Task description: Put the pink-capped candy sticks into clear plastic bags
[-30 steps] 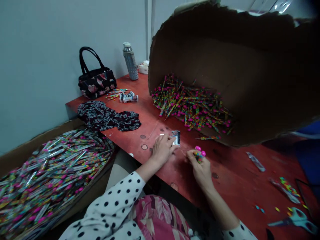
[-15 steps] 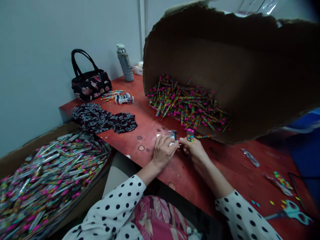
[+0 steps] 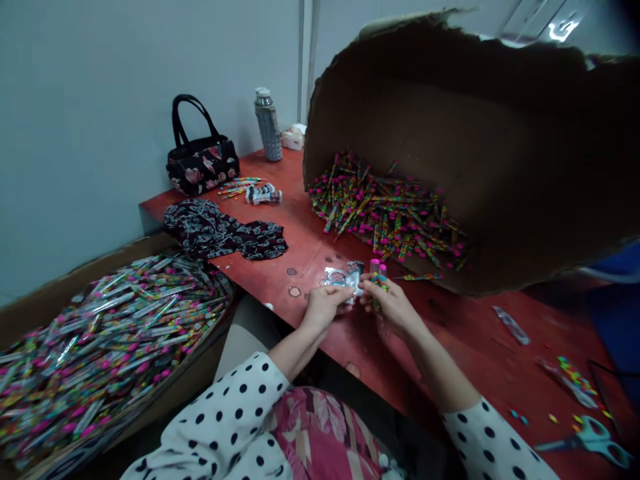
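Between the fingers of my left hand [image 3: 326, 305] is a shiny silver packet [image 3: 345, 276], lifted a little over the red table. My right hand [image 3: 390, 303], just beside it, is closed round a few candy-filled tubes [image 3: 378, 272] with pink caps, and its fingertips meet the packet's right edge. Behind my hands, a large cardboard box [image 3: 460, 133] lies on its side with a pile of similar pink-capped tubes [image 3: 385, 210] inside. One loose tube [image 3: 423, 277] rests at the box's lower edge, right of my right hand.
An open carton [image 3: 150, 250] at the lower left holds wrapped tubes [image 3: 115, 347]. Along the red table [image 3: 310, 233] are a dark cloth [image 3: 225, 230], a handbag [image 3: 203, 163], a flask [image 3: 269, 127], scissors [image 3: 585, 441] and scattered candies [image 3: 575, 377].
The view has shifted, so the scene sits further right. My left hand has drawn back from over the packet and now pinches it by its lower edge, showing more of its silver surface.
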Available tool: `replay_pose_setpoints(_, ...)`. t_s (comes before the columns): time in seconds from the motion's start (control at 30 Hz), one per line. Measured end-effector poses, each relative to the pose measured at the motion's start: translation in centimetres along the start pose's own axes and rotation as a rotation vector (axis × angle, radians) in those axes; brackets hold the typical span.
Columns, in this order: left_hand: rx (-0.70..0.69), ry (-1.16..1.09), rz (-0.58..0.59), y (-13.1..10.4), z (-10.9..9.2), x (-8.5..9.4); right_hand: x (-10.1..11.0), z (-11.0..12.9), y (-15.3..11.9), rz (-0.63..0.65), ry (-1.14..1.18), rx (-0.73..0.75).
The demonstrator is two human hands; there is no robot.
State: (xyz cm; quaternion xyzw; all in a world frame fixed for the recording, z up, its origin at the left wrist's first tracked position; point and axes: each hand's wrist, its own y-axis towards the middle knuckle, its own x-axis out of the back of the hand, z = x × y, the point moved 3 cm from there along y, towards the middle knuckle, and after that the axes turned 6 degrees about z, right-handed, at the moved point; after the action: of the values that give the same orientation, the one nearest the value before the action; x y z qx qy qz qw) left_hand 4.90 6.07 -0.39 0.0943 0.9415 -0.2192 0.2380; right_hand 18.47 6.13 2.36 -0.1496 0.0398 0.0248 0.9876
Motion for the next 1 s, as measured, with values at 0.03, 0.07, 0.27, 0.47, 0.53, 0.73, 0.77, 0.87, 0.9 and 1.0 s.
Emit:
replay_pose_setpoints(0.03,0.016,-0.064,-0.028,0.0,-0.1,0.1,0.1,-0.2,-0.6,-0.002,-0.010,-0.002)
replay_pose_setpoints(0.07,0.030,-0.131,-0.049,-0.1,-0.1,0.2,0.3,-0.5,-1.3,-0.001,-0.041,-0.001)
replay_pose_setpoints(0.27,0.054,-0.427,-0.129,0.1,-0.6,-0.3,-0.4,-2.2,-5.6,0.104,-0.477,0.092)
replay_pose_setpoints(0.47,0.046,-0.461,-0.094,-0.2,-0.5,-1.7,-1.2,-3.1,-6.3,0.093,-0.501,0.136)
replay_pose_setpoints(0.53,0.028,-0.460,-0.078,-0.4,-0.5,-2.0,-1.1,-3.1,-6.1,0.085,-0.471,0.136)
replay_pose_setpoints(0.73,-0.011,-0.449,-0.065,-1.2,-0.9,-2.6,-0.9,-3.1,-6.2,0.076,-0.400,0.121)
replay_pose_setpoints(0.77,-0.020,-0.430,-0.054,-1.3,-0.9,-2.7,-1.0,-3.1,-6.3,0.073,-0.382,0.117)
replay_pose_setpoints(0.87,-0.053,-0.352,-0.034,-1.7,-0.4,-2.8,-1.1,-2.9,-6.2,0.075,-0.260,0.112)
replay_pose_setpoints(0.9,-0.058,-0.324,-0.019,-1.9,-0.1,-2.9,-1.2,-2.9,-6.1,0.075,-0.197,0.114)
replay_pose_setpoints(1.0,-0.065,-0.254,0.060,-2.4,0.8,-3.2,-1.3,-2.8,-5.6,0.058,-0.011,0.124)
